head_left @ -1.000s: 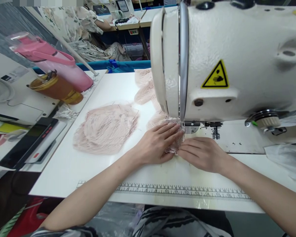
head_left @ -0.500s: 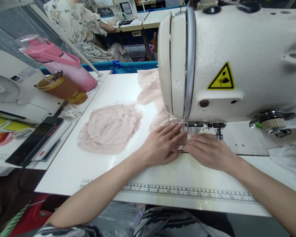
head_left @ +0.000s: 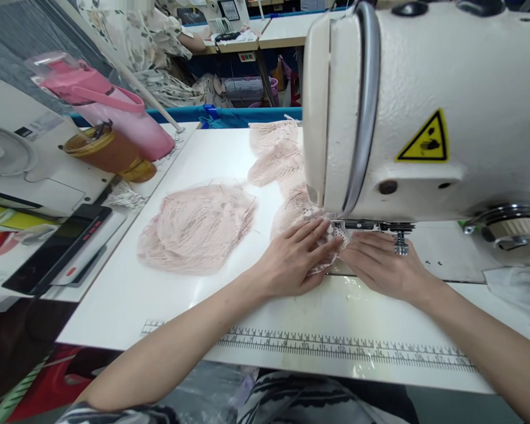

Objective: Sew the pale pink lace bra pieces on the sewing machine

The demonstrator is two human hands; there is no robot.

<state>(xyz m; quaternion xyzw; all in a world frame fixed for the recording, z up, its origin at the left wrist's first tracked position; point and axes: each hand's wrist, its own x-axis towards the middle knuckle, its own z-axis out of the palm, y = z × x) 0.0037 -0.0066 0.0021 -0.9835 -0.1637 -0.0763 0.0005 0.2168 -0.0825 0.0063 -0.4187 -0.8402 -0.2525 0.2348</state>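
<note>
Pale pink lace fabric point(head_left: 287, 209) runs from the back of the white table to the needle area of a large sewing machine point(head_left: 415, 88). On the lace, just left of the needle area, my left hand point(head_left: 294, 259) lies flat with its fingers spread a little. My right hand point(head_left: 382, 265) is at the lace edge under the machine head, its fingers pressed together; their tips meet the fabric. A separate heap of pink lace point(head_left: 198, 229) rests on the table to the left.
A ruler strip point(head_left: 309, 344) runs along the front of the table. At the left are a pink bottle point(head_left: 115, 112), an amber cup point(head_left: 110, 153), a black device point(head_left: 57, 250) and another machine point(head_left: 26, 147). Behind, a person in a floral garment point(head_left: 136, 41) sits near another table.
The view has shifted slightly, so the machine appears farther right. My right hand has moved a little to the right, and more lace shows between my hands.
</note>
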